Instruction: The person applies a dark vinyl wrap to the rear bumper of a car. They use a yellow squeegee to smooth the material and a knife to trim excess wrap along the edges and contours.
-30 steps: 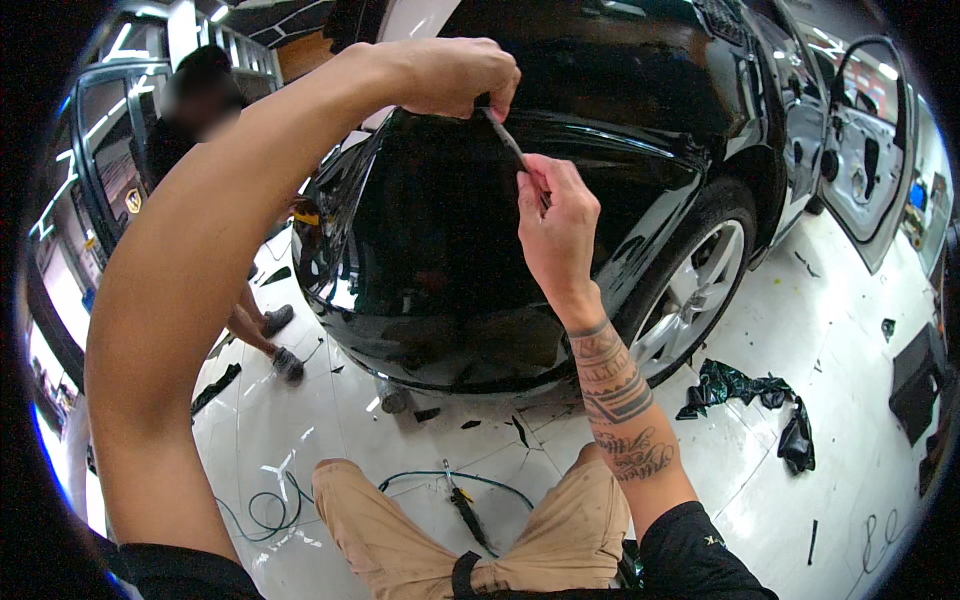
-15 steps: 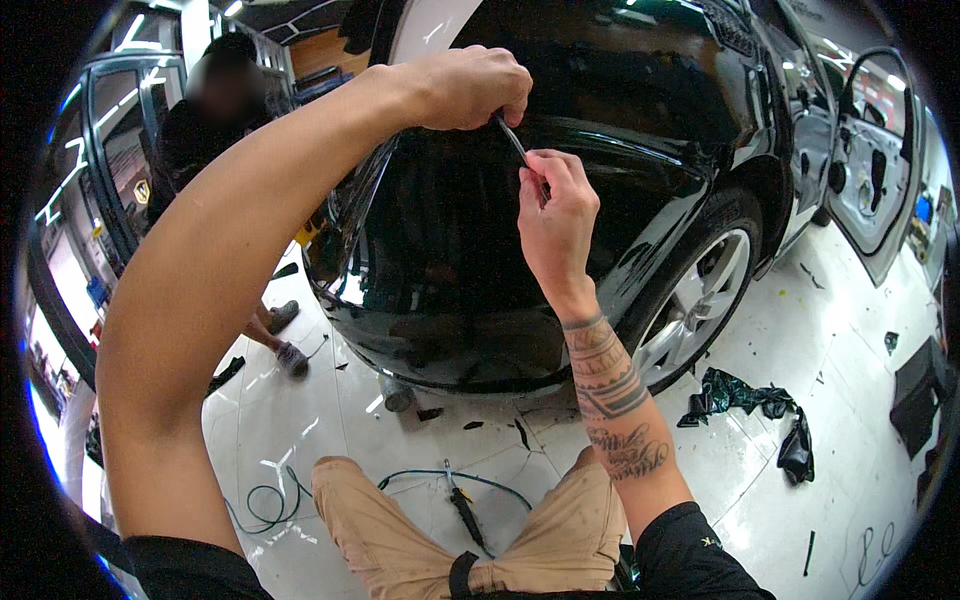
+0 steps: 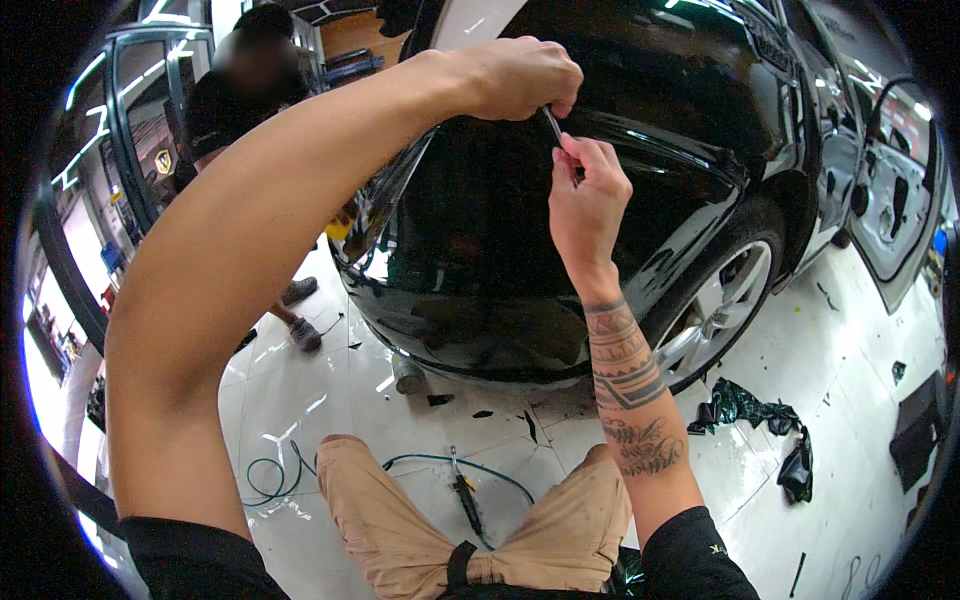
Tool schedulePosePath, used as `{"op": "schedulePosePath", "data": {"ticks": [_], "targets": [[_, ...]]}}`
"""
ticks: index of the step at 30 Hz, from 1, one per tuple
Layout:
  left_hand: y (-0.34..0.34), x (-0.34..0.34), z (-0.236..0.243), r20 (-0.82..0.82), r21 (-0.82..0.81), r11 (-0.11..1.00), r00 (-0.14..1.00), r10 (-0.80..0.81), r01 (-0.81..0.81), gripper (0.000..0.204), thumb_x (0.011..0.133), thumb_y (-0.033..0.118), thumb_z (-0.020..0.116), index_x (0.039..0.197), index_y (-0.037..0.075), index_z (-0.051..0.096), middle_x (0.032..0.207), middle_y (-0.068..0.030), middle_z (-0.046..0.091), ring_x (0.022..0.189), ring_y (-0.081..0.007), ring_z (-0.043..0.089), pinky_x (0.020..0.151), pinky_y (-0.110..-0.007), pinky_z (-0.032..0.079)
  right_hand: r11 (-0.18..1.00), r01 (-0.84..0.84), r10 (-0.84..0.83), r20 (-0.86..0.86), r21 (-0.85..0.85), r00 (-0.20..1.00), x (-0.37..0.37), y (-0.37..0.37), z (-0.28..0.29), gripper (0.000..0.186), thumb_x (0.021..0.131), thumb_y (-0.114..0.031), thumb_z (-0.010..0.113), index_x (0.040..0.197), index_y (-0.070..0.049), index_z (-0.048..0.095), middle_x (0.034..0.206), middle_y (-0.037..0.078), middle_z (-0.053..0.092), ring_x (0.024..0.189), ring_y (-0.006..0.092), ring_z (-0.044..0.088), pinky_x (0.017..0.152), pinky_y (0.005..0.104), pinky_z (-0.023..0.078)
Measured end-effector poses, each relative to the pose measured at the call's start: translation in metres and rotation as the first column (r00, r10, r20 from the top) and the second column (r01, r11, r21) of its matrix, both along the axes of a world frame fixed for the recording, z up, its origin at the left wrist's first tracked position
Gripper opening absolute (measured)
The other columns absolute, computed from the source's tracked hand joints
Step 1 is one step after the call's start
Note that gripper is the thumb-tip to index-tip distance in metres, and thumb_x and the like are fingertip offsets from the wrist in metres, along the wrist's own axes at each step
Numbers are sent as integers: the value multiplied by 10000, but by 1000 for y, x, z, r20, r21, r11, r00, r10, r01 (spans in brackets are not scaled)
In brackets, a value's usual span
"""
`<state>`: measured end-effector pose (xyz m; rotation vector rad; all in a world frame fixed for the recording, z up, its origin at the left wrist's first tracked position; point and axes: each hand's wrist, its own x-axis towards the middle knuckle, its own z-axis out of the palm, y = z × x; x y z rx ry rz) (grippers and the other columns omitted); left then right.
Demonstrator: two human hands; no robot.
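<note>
In front of me is the corner of a car with a glossy black bumper (image 3: 470,280). My left hand (image 3: 525,78) reaches across high over it, fingers curled down and closed on the upper end of a thin dark strip (image 3: 552,125). Just below, my right hand (image 3: 592,200) pinches the strip's lower end between thumb and fingertips. Only a short slanted length shows between the two hands. Whether it is a piece of film or a slim tool I cannot tell. Both hands are close to the black panel; the fisheye view does not show whether they touch it.
The front wheel (image 3: 725,310) is at the right, beyond it an open door (image 3: 900,205). Crumpled black film (image 3: 755,408) and scraps lie on the white floor. An air blow gun (image 3: 465,497) on a green hose lies between my knees. A person (image 3: 235,110) stands at left.
The whole view has shifted, so car and hands appear farther right. My hands keep their hold, and the strip between them shows slightly shorter. The person at left stays near the car.
</note>
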<state>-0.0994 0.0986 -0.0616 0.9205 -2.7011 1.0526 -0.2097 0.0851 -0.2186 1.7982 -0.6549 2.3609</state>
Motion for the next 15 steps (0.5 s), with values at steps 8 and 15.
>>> {"op": "schedulePosePath", "data": {"ticks": [8, 15], "targets": [[-6, 5, 3, 48, 19, 1000, 999, 20, -21, 242, 769, -51, 634, 972, 64, 694, 1014, -146, 668, 939, -306, 667, 809, -377, 541, 1000, -4, 3, -18, -11, 1000, -3, -3, -3, 119, 808, 23, 654, 926, 14, 643, 878, 157, 623, 684, 277, 614, 592, 355, 503], [-2, 2, 3, -3, 49, 998, 999, 32, -31, 237, 728, -78, 636, 933, 15, 709, 1014, -103, 673, 1004, -281, 642, 905, -376, 513, 1000, 21, -20, -50, 15, 999, -7, -6, -7, 105, 818, 8, 653, 922, 7, 646, 897, 142, 625, 732, 273, 603, 610, 355, 499]]}}
